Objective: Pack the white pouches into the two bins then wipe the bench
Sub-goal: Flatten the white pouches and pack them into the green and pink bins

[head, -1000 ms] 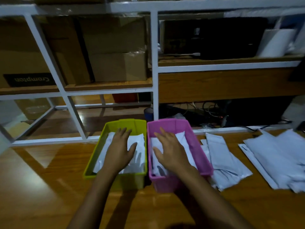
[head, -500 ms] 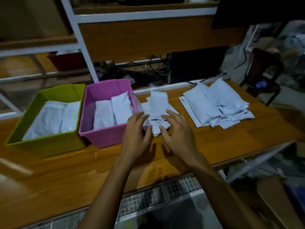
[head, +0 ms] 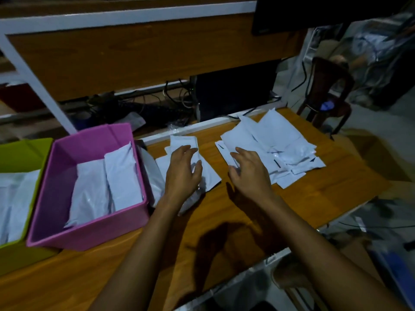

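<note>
A pink bin (head: pixel 56 189) stands on the wooden bench (head: pixel 224 221) with white pouches (head: pixel 107 187) lying inside. Left of it, cut off by the frame edge, is a green bin (head: pixel 20 153) that also holds white pouches. A small pile of white pouches (head: pixel 186 142) lies just right of the pink bin. My left hand (head: pixel 183 173) rests on this pile, fingers spread. A larger heap of white pouches (head: pixel 276 140) lies further right. My right hand (head: pixel 249 173) hovers at its near left edge with fingers apart, holding nothing.
A white metal shelf frame (head: pixel 33 79) and a wooden panel rise behind the bench. Cables and a dark box (head: pixel 233 90) sit behind the pouches. A dark chair (head: pixel 327 90) stands at the far right. The bench's front edge (head: pixel 276 254) runs below my arms.
My hands left the two bins and came right to the loose pouches. Since half a second ago they have spread apart, the left onto the small pile, the right toward the larger heap.
</note>
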A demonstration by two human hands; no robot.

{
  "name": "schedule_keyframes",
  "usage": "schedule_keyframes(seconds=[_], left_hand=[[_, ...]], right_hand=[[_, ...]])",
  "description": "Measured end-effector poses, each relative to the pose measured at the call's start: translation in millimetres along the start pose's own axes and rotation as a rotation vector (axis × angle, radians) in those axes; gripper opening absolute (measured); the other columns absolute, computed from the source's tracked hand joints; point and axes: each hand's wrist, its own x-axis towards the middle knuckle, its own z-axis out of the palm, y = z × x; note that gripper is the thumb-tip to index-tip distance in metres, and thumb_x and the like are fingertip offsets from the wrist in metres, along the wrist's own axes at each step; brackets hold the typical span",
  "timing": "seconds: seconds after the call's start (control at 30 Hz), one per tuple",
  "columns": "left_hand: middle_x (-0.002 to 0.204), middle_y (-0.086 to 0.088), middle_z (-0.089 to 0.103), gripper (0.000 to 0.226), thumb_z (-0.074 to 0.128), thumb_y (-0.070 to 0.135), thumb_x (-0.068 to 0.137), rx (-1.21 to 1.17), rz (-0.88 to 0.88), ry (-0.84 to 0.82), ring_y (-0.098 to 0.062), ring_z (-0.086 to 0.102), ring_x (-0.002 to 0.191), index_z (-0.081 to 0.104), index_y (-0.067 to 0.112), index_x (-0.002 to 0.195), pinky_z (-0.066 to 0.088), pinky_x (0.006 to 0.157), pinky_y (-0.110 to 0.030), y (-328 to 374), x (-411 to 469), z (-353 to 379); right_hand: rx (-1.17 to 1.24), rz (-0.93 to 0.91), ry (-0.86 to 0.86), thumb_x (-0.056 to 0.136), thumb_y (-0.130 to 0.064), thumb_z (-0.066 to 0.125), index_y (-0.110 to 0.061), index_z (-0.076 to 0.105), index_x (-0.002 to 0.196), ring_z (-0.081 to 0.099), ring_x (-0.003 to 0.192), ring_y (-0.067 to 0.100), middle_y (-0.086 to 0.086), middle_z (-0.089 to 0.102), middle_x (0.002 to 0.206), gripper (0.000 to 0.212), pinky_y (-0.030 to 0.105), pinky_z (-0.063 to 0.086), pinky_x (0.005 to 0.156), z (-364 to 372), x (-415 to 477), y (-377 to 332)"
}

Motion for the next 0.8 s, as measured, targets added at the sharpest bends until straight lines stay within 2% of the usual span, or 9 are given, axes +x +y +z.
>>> schedule_keyframes(seconds=[0.13, 0.23, 0.3, 0.37, 0.43, 0.53, 0.6, 0.7, 0.8], left_hand=[[0.136, -0.015, 0.052, 0.042, 0.051, 0.026, 0.092, 0.017, -0.055, 0.004, -0.030, 0.044, 0.129, 0.056, 0.008, 0.129, 0.037, 0.104, -0.038, -17, 34, 25], [0.144, -0.019, 0.044, 0.042, 0.054, 0.028, 0.092, 0.120, -0.149, 0.008, -0.035, 0.039, 0.132, 0.055, 0.008, 0.129, 0.035, 0.107, -0.043, -31, 56, 46], [0.153, -0.023, 0.026, 0.052, 0.050, 0.043, 0.092, 0.234, -0.235, -0.034, -0.041, 0.026, 0.140, 0.049, 0.015, 0.136, 0.028, 0.111, -0.053, -42, 61, 62], [0.159, -0.022, 0.008, 0.065, 0.041, 0.061, 0.091, 0.325, -0.323, -0.154, -0.044, 0.007, 0.145, 0.035, 0.025, 0.144, 0.016, 0.111, -0.062, -53, 56, 76], [0.161, -0.017, 0.000, 0.075, 0.032, 0.071, 0.089, 0.376, -0.359, -0.217, -0.041, -0.002, 0.147, 0.024, 0.029, 0.150, 0.009, 0.112, -0.064, -63, 50, 88], [0.162, -0.011, 0.001, 0.074, 0.025, 0.070, 0.091, 0.416, -0.388, -0.210, -0.038, -0.003, 0.148, 0.017, 0.031, 0.153, 0.006, 0.114, -0.060, -65, 46, 94], [0.162, -0.012, 0.005, 0.071, 0.026, 0.066, 0.091, 0.433, -0.390, -0.210, -0.039, 0.000, 0.147, 0.019, 0.031, 0.153, 0.008, 0.115, -0.058, -64, 47, 95], [0.157, -0.019, 0.023, 0.073, 0.033, 0.062, 0.084, 0.426, -0.380, -0.195, -0.044, 0.015, 0.144, 0.035, 0.027, 0.147, 0.020, 0.115, -0.057, -62, 52, 94], [0.151, -0.021, 0.034, 0.068, 0.047, 0.056, 0.078, 0.392, -0.386, -0.163, -0.047, 0.026, 0.137, 0.048, 0.027, 0.140, 0.031, 0.108, -0.056, -55, 55, 90]], right_hand=[[-0.062, -0.001, -0.014, 0.091, -0.021, 0.059, -0.004, 0.056, 0.131, 0.040, 0.134, 0.032, 0.016, 0.048, 0.143, 0.043, 0.042, 0.037, 0.107, 14, 40, 34], [-0.158, -0.061, -0.086, 0.091, -0.025, 0.059, -0.002, 0.053, 0.133, 0.034, 0.139, 0.036, 0.021, 0.043, 0.146, 0.048, 0.047, 0.030, 0.114, 25, 72, 61], [-0.223, -0.091, -0.189, 0.090, -0.035, 0.059, -0.006, 0.047, 0.139, 0.023, 0.144, 0.037, 0.022, 0.032, 0.152, 0.058, 0.050, 0.025, 0.116, 35, 88, 81], [-0.267, -0.096, -0.275, 0.090, -0.047, 0.052, -0.012, 0.041, 0.144, 0.014, 0.146, 0.038, 0.022, 0.022, 0.156, 0.065, 0.054, 0.023, 0.115, 46, 94, 100], [-0.288, -0.102, -0.300, 0.089, -0.058, 0.043, -0.017, 0.032, 0.149, 0.010, 0.147, 0.037, 0.021, 0.015, 0.158, 0.073, 0.054, 0.021, 0.116, 56, 92, 112], [-0.326, -0.115, -0.269, 0.092, -0.054, 0.045, -0.022, 0.023, 0.152, 0.009, 0.148, 0.035, 0.016, 0.011, 0.159, 0.071, 0.049, 0.017, 0.118, 67, 88, 115], [-0.321, -0.124, -0.232, 0.092, -0.043, 0.055, -0.019, 0.031, 0.149, 0.019, 0.145, 0.036, 0.017, 0.022, 0.157, 0.067, 0.049, 0.024, 0.116, 72, 87, 113], [-0.282, -0.110, -0.219, 0.083, -0.027, 0.069, -0.014, 0.048, 0.141, 0.035, 0.139, 0.038, 0.018, 0.039, 0.150, 0.063, 0.049, 0.035, 0.110, 78, 88, 112], [-0.277, -0.071, -0.225, 0.081, -0.017, 0.071, -0.013, 0.051, 0.138, 0.035, 0.140, 0.035, 0.016, 0.040, 0.149, 0.061, 0.044, 0.031, 0.111, 74, 92, 105]])
